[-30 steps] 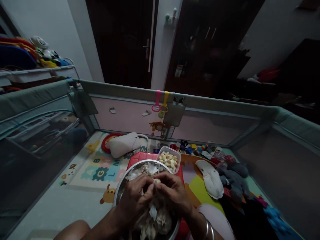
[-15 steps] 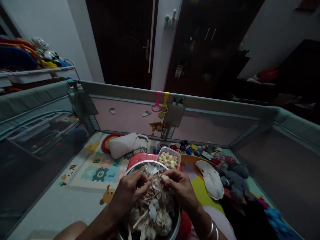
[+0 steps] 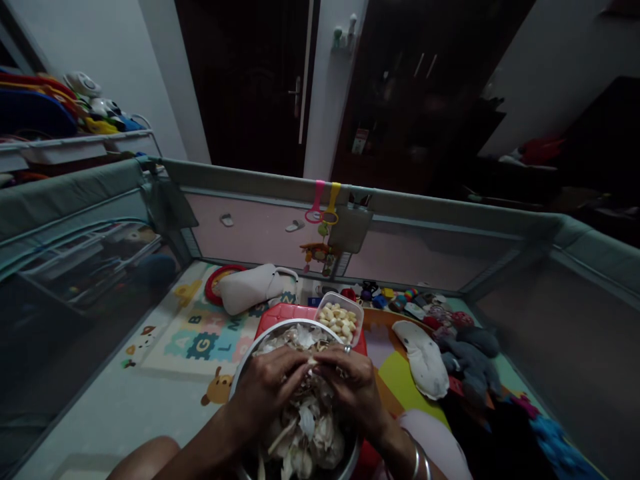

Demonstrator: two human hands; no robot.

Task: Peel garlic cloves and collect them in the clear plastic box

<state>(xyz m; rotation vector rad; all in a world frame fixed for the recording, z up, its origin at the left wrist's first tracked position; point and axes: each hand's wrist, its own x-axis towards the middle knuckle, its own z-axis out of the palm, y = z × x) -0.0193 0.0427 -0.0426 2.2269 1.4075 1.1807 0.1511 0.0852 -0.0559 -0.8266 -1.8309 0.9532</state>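
Note:
Over a metal bowl (image 3: 239,368), my left hand (image 3: 267,380) and my right hand (image 3: 353,381) meet at the fingertips. Both are closed in a pinch around a pale garlic clove (image 3: 313,362), mostly covered by the fingers. Papery garlic skins (image 3: 306,421) and dry stalks fill the bowl, with what look like whole garlic heads (image 3: 327,443) among them. Just beyond my right hand, a clear plastic box of peeled garlic cloves (image 3: 339,320) rests on a red stool (image 3: 285,312).
A grey-green playpen rail (image 3: 240,179) with mesh sides surrounds me. On the patterned play mat (image 3: 165,400) lie a white cushion-like object (image 3: 247,290), a white pillow (image 3: 423,360), a grey plush toy (image 3: 470,363) and several small toys (image 3: 385,297) along the far side.
My right hand has moved left and inward with the clove, and my left hand slightly right. The hands were apart before; now their fingertips meet on the clove.

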